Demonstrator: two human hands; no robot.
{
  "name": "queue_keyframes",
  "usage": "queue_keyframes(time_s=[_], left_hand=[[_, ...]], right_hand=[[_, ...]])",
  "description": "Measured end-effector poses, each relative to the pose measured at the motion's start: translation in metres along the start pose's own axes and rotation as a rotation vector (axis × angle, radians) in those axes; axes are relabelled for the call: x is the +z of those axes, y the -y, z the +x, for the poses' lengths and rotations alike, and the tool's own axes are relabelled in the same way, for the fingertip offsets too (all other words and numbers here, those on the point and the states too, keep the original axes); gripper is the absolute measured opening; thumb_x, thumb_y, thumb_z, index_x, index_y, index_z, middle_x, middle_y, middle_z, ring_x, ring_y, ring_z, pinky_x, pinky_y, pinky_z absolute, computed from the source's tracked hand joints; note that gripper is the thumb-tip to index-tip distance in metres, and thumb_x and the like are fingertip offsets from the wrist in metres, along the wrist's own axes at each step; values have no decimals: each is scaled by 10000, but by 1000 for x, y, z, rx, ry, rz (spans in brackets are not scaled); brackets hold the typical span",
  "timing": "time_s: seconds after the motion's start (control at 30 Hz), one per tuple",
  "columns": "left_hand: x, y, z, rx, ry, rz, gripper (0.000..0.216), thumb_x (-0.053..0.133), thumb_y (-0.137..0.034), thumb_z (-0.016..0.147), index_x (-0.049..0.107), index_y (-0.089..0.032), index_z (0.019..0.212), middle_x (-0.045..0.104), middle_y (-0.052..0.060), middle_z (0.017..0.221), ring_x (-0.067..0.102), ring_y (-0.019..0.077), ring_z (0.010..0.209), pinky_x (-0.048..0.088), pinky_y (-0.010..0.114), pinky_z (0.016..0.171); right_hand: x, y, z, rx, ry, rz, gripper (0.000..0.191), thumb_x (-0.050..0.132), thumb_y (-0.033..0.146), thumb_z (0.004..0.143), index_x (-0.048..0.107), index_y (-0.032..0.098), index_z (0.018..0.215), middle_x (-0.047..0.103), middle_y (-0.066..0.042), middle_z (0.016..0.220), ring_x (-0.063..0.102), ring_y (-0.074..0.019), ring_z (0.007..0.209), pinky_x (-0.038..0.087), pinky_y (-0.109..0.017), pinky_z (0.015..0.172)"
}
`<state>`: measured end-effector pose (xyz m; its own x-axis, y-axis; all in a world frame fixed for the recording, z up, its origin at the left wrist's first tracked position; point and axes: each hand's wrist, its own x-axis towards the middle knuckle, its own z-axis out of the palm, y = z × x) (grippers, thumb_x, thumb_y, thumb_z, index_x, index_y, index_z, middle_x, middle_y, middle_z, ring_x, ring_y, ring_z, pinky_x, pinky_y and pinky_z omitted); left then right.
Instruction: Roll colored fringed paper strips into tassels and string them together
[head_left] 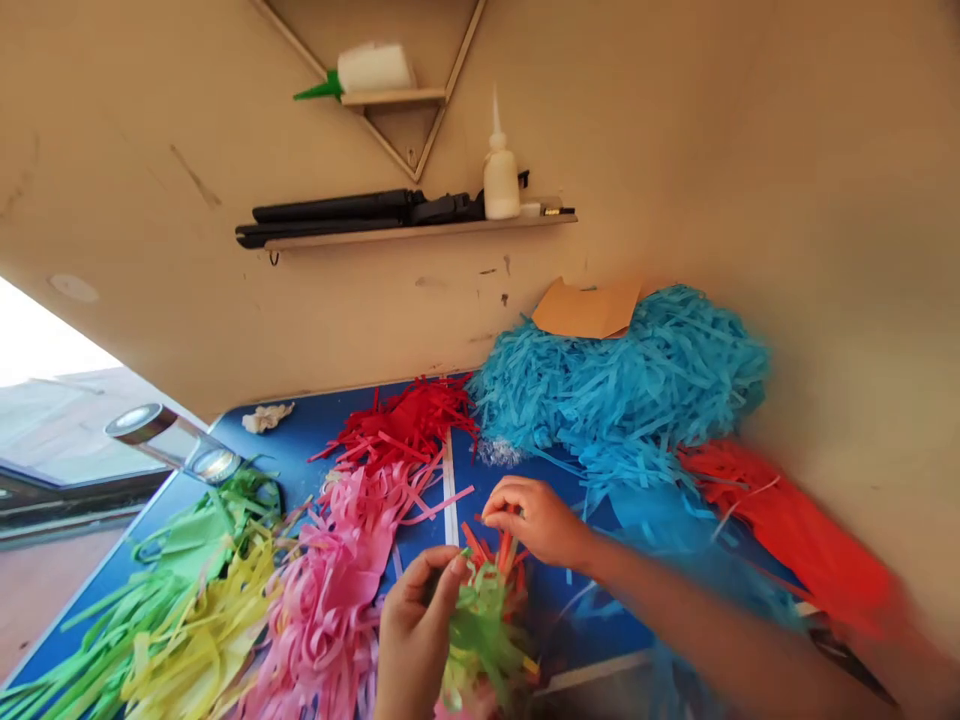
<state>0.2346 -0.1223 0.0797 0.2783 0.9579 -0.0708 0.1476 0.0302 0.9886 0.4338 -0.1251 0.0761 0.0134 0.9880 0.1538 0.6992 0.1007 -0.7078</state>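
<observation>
Low in the middle, my left hand point(421, 625) pinches the top of a bunch of light green paper fringe point(484, 620) between thumb and fingers. Just right of it and slightly farther away, my right hand point(538, 520) is closed, its fingertips on orange paper strips point(508, 555). Green, orange and some yellow strips hang together below the two hands. Pink paper fringe point(337, 580) lies left of my left hand, with yellow fringe point(206, 635) and green fringe point(202, 530) beyond it. Red paper strips point(412, 420) are heaped behind.
A large pile of blue paper strips point(622, 370) fills the back right, with an orange paper piece point(585, 308) on top. Red fringe point(802, 530) lies at right. A clear jar point(176, 445) lies at the blue table's point(296, 430) left edge. A wall shelf point(420, 232) holds a glue bottle point(501, 180).
</observation>
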Motion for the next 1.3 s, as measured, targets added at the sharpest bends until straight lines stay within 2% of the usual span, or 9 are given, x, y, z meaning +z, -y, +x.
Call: queue_keyframes(time_s=[0.1,0.17,0.3,0.6,0.7,0.9,1.0,1.13,1.3], left_hand=[[0,-8,1,196,27,184,268,679,-460,773,725,-197,753,682,22,657,591,146,574,466,224,540],[4,-15,2,352,61,294,196,651,-379,810,730,-212,747,703,24,670,634,156,592,495,228,561],[10,-21,1,579,95,447,148,599,-273,859,719,-228,786,715,13,698,666,142,608,513,211,564],[13,-18,-3,872,73,662,175,525,-212,925,694,-214,882,725,29,748,668,141,652,529,236,619],[14,-16,-4,825,95,648,172,536,-240,920,694,-221,854,731,29,746,677,150,650,527,242,613],[10,-12,-8,349,285,428,63,670,-274,822,645,-233,863,747,-14,744,704,148,657,529,213,587],[10,-17,-8,229,399,344,116,684,-260,807,655,-234,916,758,-15,773,712,145,703,538,212,644],[12,-22,-7,268,416,335,188,734,-217,760,680,-249,938,747,-53,720,698,113,640,522,173,619],[14,-19,-10,445,356,388,67,770,-268,753,719,-255,795,755,-60,704,699,104,611,513,155,590]], right_hand=[[5,17,-33,-1,-129,449,120,648,221,854,717,177,766,711,-18,802,638,-136,749,472,-223,712],[8,21,-46,56,-163,565,117,667,242,832,720,182,746,716,-16,766,640,-145,716,474,-234,686],[10,21,-56,79,-213,579,101,679,250,821,725,198,747,724,-14,778,648,-156,738,477,-256,722],[5,27,-68,31,-279,485,76,649,193,847,689,208,784,707,-24,818,650,-160,781,498,-267,738],[4,29,-71,-26,-280,452,84,613,164,866,669,209,823,691,-27,858,638,-154,818,489,-265,771],[5,22,-76,6,-154,587,52,608,184,868,655,199,882,661,-22,889,613,-145,812,475,-262,772],[3,18,-78,59,-47,668,64,649,211,835,669,191,891,666,-15,871,598,-139,775,473,-253,730],[-1,16,-81,91,-83,672,74,712,222,786,684,191,848,688,-1,797,604,-131,707,477,-235,672],[-3,20,-86,-30,-180,559,64,725,236,812,701,204,762,706,-11,752,646,-140,693,488,-233,669]])
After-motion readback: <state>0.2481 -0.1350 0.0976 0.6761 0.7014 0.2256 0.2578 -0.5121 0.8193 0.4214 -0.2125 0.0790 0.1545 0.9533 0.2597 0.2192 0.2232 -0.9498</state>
